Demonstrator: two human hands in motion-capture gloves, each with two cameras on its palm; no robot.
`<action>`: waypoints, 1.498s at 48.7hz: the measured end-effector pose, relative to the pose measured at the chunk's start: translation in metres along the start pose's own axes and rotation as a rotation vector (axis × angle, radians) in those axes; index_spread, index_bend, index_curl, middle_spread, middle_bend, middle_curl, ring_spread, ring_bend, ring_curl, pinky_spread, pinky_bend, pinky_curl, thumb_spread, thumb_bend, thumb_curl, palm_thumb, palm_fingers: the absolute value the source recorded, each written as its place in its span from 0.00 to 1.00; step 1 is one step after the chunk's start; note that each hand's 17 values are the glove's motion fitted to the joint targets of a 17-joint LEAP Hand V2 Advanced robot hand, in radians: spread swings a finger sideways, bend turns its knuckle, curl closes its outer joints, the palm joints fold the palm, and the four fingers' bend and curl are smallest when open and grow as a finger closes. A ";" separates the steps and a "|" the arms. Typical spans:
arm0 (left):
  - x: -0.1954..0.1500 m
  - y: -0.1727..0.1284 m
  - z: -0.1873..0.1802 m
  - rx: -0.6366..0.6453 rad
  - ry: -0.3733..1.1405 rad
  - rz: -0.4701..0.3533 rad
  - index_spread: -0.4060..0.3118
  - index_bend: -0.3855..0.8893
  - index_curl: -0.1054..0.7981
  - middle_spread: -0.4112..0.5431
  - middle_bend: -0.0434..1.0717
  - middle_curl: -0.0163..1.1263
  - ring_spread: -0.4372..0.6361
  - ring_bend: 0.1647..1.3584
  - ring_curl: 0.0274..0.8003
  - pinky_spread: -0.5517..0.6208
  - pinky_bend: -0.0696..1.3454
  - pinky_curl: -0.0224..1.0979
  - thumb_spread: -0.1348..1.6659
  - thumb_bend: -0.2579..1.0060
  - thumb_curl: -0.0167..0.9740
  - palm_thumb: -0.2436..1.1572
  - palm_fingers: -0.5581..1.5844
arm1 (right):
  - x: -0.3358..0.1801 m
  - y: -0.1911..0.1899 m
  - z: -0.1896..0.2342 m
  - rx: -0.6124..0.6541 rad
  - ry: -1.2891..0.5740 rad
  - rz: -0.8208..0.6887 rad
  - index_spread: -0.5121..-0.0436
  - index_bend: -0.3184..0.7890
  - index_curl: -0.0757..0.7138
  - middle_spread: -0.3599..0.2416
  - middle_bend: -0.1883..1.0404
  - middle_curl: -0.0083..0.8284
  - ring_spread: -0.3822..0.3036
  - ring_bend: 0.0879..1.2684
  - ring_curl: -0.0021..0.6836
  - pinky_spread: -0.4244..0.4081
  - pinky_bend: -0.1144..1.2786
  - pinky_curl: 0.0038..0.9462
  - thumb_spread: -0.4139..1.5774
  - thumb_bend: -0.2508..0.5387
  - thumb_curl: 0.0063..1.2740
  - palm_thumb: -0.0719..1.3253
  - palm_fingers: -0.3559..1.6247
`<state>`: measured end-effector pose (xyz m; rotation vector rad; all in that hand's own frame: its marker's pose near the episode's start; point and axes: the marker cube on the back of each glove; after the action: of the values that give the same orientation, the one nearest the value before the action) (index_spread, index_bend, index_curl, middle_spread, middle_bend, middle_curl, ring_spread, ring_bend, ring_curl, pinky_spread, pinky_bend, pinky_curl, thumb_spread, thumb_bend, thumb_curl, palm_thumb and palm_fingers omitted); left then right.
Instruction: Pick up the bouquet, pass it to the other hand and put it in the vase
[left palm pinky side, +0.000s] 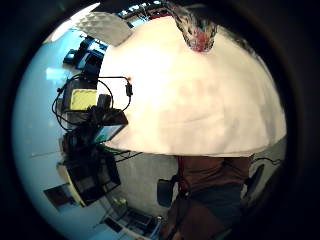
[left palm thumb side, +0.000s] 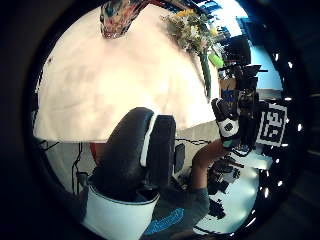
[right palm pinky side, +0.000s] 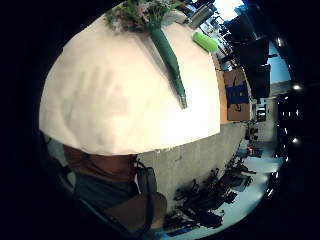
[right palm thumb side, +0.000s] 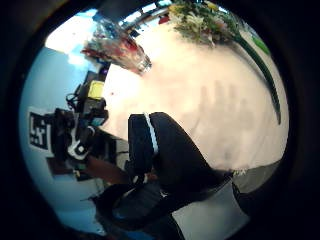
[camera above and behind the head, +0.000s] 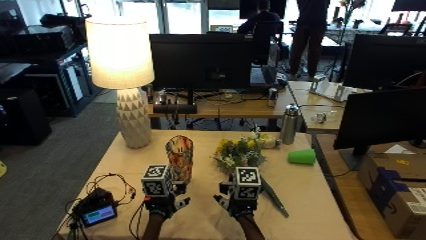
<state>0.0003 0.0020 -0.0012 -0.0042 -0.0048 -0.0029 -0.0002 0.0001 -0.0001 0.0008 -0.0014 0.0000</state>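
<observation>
A bouquet of yellow and white flowers lies on the cream table, its green wrapped stem pointing toward the front right. Just left of it a colourful patterned glass vase stands upright. Near the front edge, my left hand is in front of the vase and my right hand is in front of the flowers, left of the stem. Both hands are open and hold nothing. The right palm views show the bouquet and vase a short way off, with a spread-finger shadow on the table.
A lit lamp stands at the back left corner. A green cup lies right of the bouquet, and a metal bottle stands behind it. A small screen device with cables sits at the front left edge.
</observation>
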 end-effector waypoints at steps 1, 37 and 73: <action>0.000 0.001 0.000 -0.002 -0.002 0.000 0.49 0.37 0.14 0.47 0.20 0.05 0.57 0.21 0.06 0.66 0.29 0.06 0.31 0.24 0.05 0.23 0.38 | 0.000 0.000 0.000 0.000 -0.001 0.000 0.68 0.42 0.14 0.62 0.30 0.05 0.67 0.08 0.03 0.66 0.42 0.09 0.43 0.47 0.03 0.19 0.27; 0.004 0.010 -0.009 -0.003 0.004 0.003 0.41 0.41 0.33 0.52 0.23 0.25 0.79 0.37 0.27 0.96 0.42 0.18 0.67 0.19 0.23 0.23 0.30 | -0.002 0.006 -0.005 -0.018 0.012 -0.003 0.24 0.43 0.39 0.64 0.31 0.30 0.84 0.13 0.25 0.88 0.56 0.25 0.77 0.30 0.16 0.25 0.20; 0.009 0.011 -0.007 0.003 0.015 0.005 0.42 0.41 0.40 0.52 0.22 0.31 0.79 0.38 0.29 0.97 0.43 0.21 0.67 0.19 0.27 0.23 0.29 | 0.170 -0.059 0.019 0.019 0.015 0.235 0.25 0.37 0.30 0.67 0.29 0.29 0.86 0.14 0.33 0.87 0.67 0.31 0.76 0.28 0.21 0.32 0.10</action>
<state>0.0092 0.0133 -0.0080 -0.0011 0.0098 0.0025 0.1698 -0.0588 0.0189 0.0200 0.0135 0.2353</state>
